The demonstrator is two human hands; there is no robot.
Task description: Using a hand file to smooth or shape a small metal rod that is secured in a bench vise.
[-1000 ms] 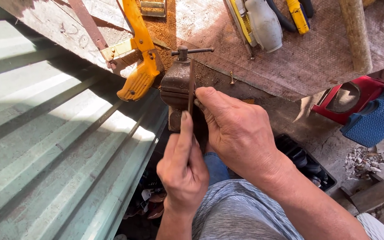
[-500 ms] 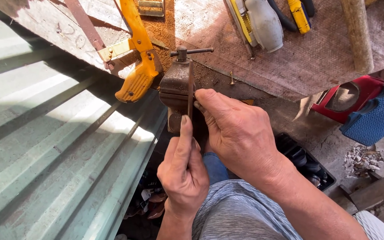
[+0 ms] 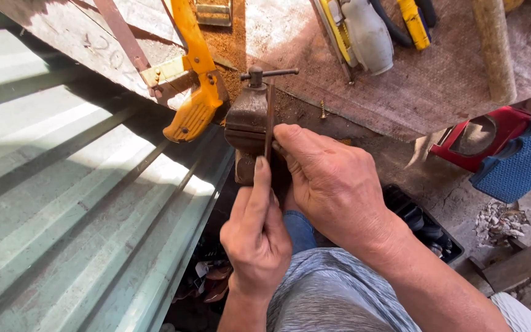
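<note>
A rusty brown bench vise [image 3: 246,120] is fixed to the edge of the worn workbench [image 3: 437,86]. A thin dark metal strip [image 3: 270,109] stands on edge beside the vise jaw. My right hand [image 3: 334,184] curls over the strip's lower part, fingertips against the vise. My left hand [image 3: 257,237] comes from below. Its thumb lies straight along the strip's near end and pinches it. The strip's lower end is hidden by both hands.
A yellow-handled hacksaw [image 3: 195,80] lies on the bench left of the vise. A grey-and-yellow power tool [image 3: 367,31] and a wooden handle [image 3: 494,46] lie farther back. Corrugated metal sheeting [image 3: 62,209] fills the left. A red-and-blue case [image 3: 499,144] and a black tray [image 3: 428,224] sit lower right.
My left hand has crept slightly upward toward the vise. The right hand and the strip stay almost where they were.
</note>
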